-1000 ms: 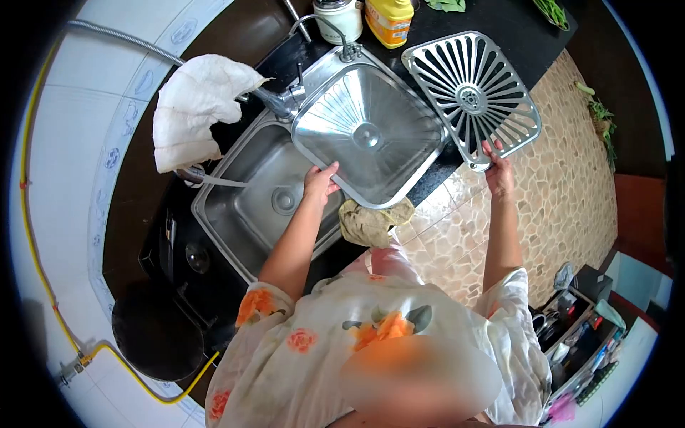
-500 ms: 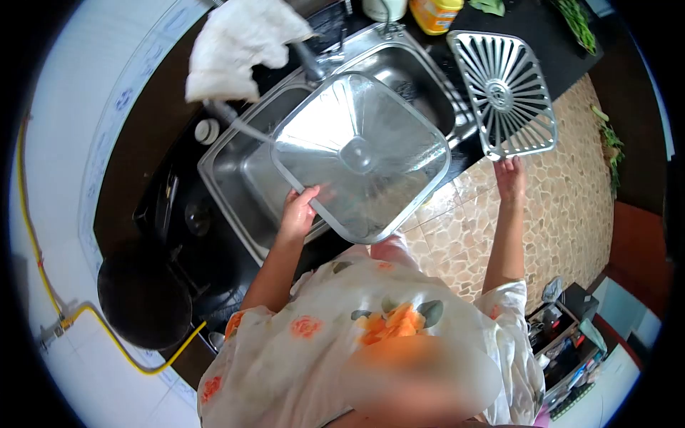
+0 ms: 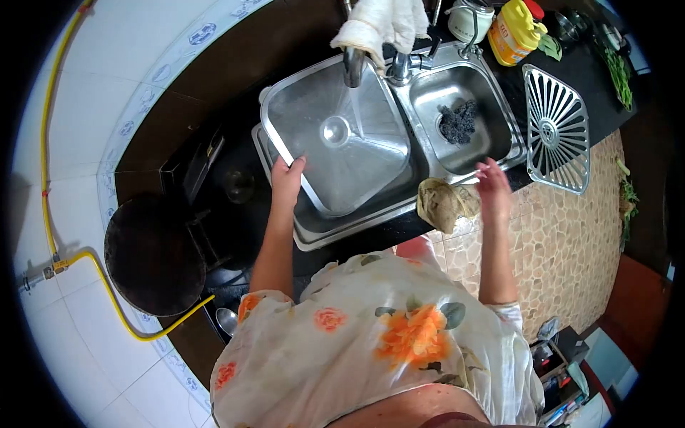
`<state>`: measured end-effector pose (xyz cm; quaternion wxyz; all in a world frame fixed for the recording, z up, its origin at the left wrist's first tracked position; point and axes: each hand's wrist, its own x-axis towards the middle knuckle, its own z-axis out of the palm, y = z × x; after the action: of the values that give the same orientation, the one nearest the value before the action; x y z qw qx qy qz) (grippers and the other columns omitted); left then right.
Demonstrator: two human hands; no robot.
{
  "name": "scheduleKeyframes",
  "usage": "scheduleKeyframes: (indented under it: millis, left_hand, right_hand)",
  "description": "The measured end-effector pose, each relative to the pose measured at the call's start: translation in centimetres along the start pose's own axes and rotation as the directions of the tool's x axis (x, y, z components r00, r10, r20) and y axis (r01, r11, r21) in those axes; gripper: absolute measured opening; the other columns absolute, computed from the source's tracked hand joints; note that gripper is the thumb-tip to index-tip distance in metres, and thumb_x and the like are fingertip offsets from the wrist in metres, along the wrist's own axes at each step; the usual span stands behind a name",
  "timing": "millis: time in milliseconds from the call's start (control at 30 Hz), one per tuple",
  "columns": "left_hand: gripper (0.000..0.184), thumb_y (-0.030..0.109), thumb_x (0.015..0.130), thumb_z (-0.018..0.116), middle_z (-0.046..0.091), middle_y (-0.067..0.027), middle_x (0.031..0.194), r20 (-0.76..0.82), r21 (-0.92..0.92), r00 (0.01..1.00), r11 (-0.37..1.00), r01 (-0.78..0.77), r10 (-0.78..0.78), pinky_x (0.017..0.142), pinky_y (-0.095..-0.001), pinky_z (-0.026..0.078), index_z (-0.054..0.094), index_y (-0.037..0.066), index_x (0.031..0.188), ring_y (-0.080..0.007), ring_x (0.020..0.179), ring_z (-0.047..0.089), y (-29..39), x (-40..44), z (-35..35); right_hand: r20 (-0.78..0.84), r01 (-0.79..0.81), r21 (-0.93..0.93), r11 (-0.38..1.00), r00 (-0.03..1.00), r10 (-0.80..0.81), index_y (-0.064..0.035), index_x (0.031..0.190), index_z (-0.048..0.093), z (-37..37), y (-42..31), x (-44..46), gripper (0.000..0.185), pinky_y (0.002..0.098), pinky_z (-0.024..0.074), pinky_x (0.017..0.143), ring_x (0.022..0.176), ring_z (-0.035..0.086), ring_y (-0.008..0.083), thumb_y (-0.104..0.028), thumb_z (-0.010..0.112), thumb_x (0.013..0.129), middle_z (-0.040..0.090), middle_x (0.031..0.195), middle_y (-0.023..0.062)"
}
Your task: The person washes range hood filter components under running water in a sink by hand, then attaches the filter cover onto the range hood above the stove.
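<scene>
My left hand (image 3: 287,182) grips the near left rim of a square metal tray (image 3: 314,153), thumb on its upper face. The tray lies tilted over the left basin, with a thin stream of water from the tap (image 3: 352,68) running onto it. My right hand (image 3: 494,187) is in front of the right basin (image 3: 492,146), fingers loosely bent and nothing visible in them. Just right of it, the slotted metal rack (image 3: 548,133) rests at the counter's edge. A crumpled, stained cloth (image 3: 441,205) hangs over the sink's front edge, left of my right hand.
A dark scouring pad (image 3: 457,122) sits in the right basin. A white cloth (image 3: 382,28) drapes the tap. Behind stand a white jar (image 3: 469,21) and a yellow bottle (image 3: 512,36); green vegetables (image 3: 615,75) lie far right. A round dark pan (image 3: 153,255) is at left.
My right hand has let go of the slotted rack, set down by the basin, and moved back left. The tray has shifted left under the tap, uncovering the right basin and the stained cloth.
</scene>
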<state>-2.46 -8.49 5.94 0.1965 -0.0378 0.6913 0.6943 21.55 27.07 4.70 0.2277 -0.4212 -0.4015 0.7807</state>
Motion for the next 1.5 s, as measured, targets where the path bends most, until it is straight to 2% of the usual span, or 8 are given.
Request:
scheduleKeyframes:
  millis: [133, 200, 333, 600, 1000, 1267, 1467, 1500]
  left_hand:
    - [0.021, 0.009, 0.084, 0.054, 0.064, -0.0118, 0.084, -0.037, 0.626, 0.982, 0.770, -0.120, 0.183, 0.067, -0.0336, 0.048, 0.057, -0.002, 0.102, -0.0212, 0.074, 0.062, 0.7, 0.0, -1.0]
    - [0.022, 0.009, 0.080, 0.055, 0.061, -0.0168, 0.080, 0.159, 0.929, 0.906, 0.252, -0.272, 0.392, 0.064, -0.0364, 0.048, 0.056, -0.001, 0.100, -0.0306, 0.071, 0.060, 0.5, -0.9, -0.2]
    - [0.005, 0.009, 0.073, 0.057, 0.060, -0.0116, 0.110, 0.592, 0.719, 0.530, -0.100, -0.688, 0.607, 0.078, -0.0406, 0.046, 0.053, 0.007, 0.075, -0.0272, 0.097, 0.058, 0.7, -1.9, 3.1]
    - [0.050, 0.031, 0.078, 0.064, 0.039, -0.0142, 0.137, 0.689, 0.519, 0.619, 0.339, -0.785, 0.378, 0.105, -0.0455, 0.027, 0.050, 0.007, 0.119, -0.0325, 0.130, 0.032, -3.9, -2.7, 4.9]
    - [0.060, 0.031, 0.082, 0.058, 0.025, -0.0154, 0.145, 0.480, 0.663, 0.719, 0.330, -0.672, 0.502, 0.108, -0.0523, 0.015, 0.038, 0.011, 0.136, -0.0402, 0.133, 0.019, -4.0, 0.7, 6.7]
    - [0.045, 0.038, 0.083, 0.057, 0.032, -0.0032, 0.143, 0.745, 0.575, 0.526, 0.004, -0.818, 0.411, 0.105, -0.0574, 0.016, 0.047, 0.033, 0.127, -0.0319, 0.133, 0.025, -1.8, 2.6, 13.8]
    - [0.063, 0.049, 0.085, 0.047, 0.037, -0.0221, 0.135, 0.163, 0.428, 0.985, 0.895, -0.125, 0.060, 0.103, -0.0593, 0.018, 0.039, 0.008, 0.133, -0.0378, 0.132, 0.025, -7.8, 13.9, 12.8]
    - [0.065, 0.047, 0.086, 0.047, 0.034, -0.0242, 0.136, 0.151, 0.559, 0.984, 0.812, -0.167, 0.098, 0.104, -0.0594, 0.017, 0.037, 0.004, 0.133, -0.0414, 0.131, 0.023, -5.5, 11.3, 13.8]
  right_hand:
    - [0.408, -0.160, -0.171, 0.972, 0.887, 0.218, -0.0011, 0.125, 0.046, 12.0, 0.9, -1.8, 0.044, 0.0300, 0.0480, 0.080, 0.088, 0.060, 0.0164, -0.031, 0.049, 0.093, 0.062, 0.106, 0.0110]
    - [0.555, -0.293, -0.122, 0.948, 0.772, 0.310, 0.0003, 0.131, 0.037, 16.5, 1.8, -2.2, 0.061, 0.0347, 0.0461, 0.085, 0.097, 0.057, 0.0213, -0.044, 0.048, 0.091, 0.057, 0.113, 0.0141]
    - [0.518, -0.523, 0.098, 0.847, 0.753, 0.405, 0.0034, 0.125, 0.041, 21.0, 2.8, -1.1, 0.057, 0.0376, 0.0445, 0.088, 0.100, 0.055, 0.0252, -0.043, 0.047, 0.091, 0.055, 0.113, 0.0182]
    - [0.284, -0.485, 0.111, 0.867, 0.852, 0.440, 0.0020, 0.120, 0.045, 13.9, 9.1, 0.5, 0.039, 0.0436, 0.0423, 0.092, 0.106, 0.053, 0.0302, -0.027, 0.044, 0.094, 0.053, 0.118, 0.0140]
    - [0.126, -0.293, 0.189, 0.937, 0.954, 0.272, -0.0012, 0.118, 0.048, 8.2, 8.0, -0.9, 0.048, 0.0394, 0.0479, 0.083, 0.097, 0.056, 0.0232, -0.040, 0.050, 0.091, 0.055, 0.110, 0.0093]
    - [0.064, -0.108, 0.023, 0.994, 0.992, 0.106, -0.0010, 0.104, 0.060, 11.5, 7.3, -1.2, 0.030, 0.0274, 0.0461, 0.073, 0.080, 0.056, 0.0127, -0.027, 0.056, 0.090, 0.061, 0.091, 0.0036]
    - [0.192, 0.071, -0.433, 0.899, 0.981, 0.016, -0.0016, 0.079, 0.062, 11.6, 6.2, -1.1, 0.032, 0.0224, 0.0368, 0.061, 0.067, 0.043, 0.0063, -0.030, 0.056, 0.091, 0.052, 0.071, -0.0041]
    - [0.191, 0.103, -0.469, 0.877, 0.982, -0.013, -0.0013, 0.076, 0.061, 12.3, 6.3, -0.9, 0.033, 0.0223, 0.0355, 0.060, 0.067, 0.041, 0.0061, -0.031, 0.056, 0.091, 0.050, 0.070, -0.0046]
